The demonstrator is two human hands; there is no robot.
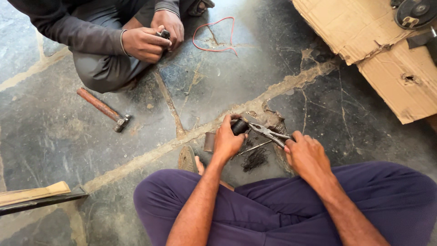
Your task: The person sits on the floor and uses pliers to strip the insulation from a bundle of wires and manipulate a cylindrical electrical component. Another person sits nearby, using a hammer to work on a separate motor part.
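- Pliers lie in the grip of the right hand, which is closed around the handles; the metal nose points left toward the other hand
- the left hand is wrapped around a small black cylinder, fingers curled over its top, holding it just above the floor
- the nose of the pliers meets the right side of the cylinder, so the two hands sit close together but do not touch
- just below the hands a small tangle of thin dark wire rests on the floor, and a thin metal rod lies slanted beside it
- a small flat metal piece sits just left of the left hand
- the person sits cross-legged in purple trousers, with the hands out in front of the knees
- further off, a hammer with a reddish handle lies on the floor to the left
- a second person's hands at the top are closed around a small dark object, with a loop of red wire beside them
- torn cardboard lies at the upper right
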